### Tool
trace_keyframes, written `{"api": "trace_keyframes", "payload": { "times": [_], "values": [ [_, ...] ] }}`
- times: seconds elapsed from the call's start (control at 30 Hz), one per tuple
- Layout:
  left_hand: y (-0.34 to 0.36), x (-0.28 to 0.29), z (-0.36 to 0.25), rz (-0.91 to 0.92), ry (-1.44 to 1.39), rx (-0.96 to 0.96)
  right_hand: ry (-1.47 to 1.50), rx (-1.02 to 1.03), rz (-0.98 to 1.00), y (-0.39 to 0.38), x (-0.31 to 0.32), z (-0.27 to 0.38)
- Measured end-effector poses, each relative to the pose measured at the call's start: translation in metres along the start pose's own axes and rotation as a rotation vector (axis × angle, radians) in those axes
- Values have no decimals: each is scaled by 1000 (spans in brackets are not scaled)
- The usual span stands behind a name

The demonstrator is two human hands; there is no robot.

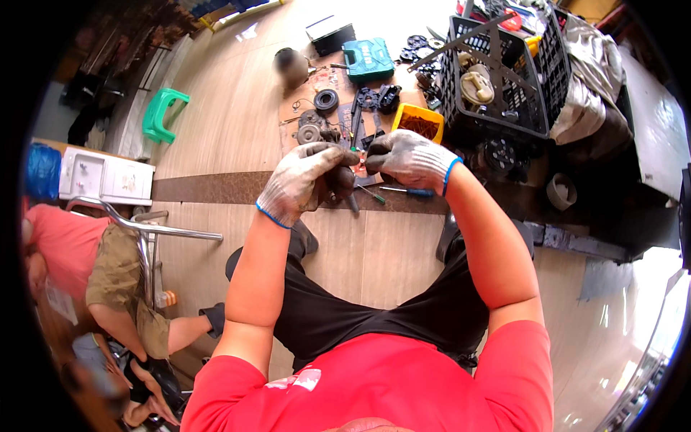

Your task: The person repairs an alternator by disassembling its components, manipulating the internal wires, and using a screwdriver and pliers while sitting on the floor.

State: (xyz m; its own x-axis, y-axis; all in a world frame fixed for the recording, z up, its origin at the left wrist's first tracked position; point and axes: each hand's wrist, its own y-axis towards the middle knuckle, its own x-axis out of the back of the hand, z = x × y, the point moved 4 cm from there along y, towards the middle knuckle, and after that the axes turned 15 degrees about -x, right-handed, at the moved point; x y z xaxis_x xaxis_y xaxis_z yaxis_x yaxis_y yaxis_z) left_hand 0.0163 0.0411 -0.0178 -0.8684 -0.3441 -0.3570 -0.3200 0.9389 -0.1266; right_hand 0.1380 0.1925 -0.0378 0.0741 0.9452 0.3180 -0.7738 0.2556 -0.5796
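Observation:
Soiled white work gloves with blue cuffs cover both hands, held close together above the floor. The fingers of my left hand (306, 173) are curled, thumb and forefinger pressed together; dark shapes under them are hard to tell from the stained glove. My right hand (410, 160) is closed just beside it, its fingertips drawn in a pinch that hides whatever they hold. Beyond my left hand lies a round grey metal part (309, 132). Just below my right hand are a blue-handled screwdriver (419, 192) and a thin green-handled one (378, 198).
Past the hands are a yellow tray (400, 115) of small brownish pieces, a black ring (326, 100) and a teal tool case (368, 59). A loaded black crate (497, 124) stands right. At left are a green stool (163, 115) and a seated person (108, 266).

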Motion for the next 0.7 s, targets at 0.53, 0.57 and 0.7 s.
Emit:
{"api": "trace_keyframes", "payload": {
  "times": [0.53,0.57,0.7],
  "values": [
    [15,9,31,-339,110,-83,242,98,-159,-21,-12,27],
    [19,9,34,-335,-80,-95,271,115,-162,-19,-15,25],
    [25,5,37,-318,-366,-201,191,137,-216,-10,-29,20]
  ]
}}
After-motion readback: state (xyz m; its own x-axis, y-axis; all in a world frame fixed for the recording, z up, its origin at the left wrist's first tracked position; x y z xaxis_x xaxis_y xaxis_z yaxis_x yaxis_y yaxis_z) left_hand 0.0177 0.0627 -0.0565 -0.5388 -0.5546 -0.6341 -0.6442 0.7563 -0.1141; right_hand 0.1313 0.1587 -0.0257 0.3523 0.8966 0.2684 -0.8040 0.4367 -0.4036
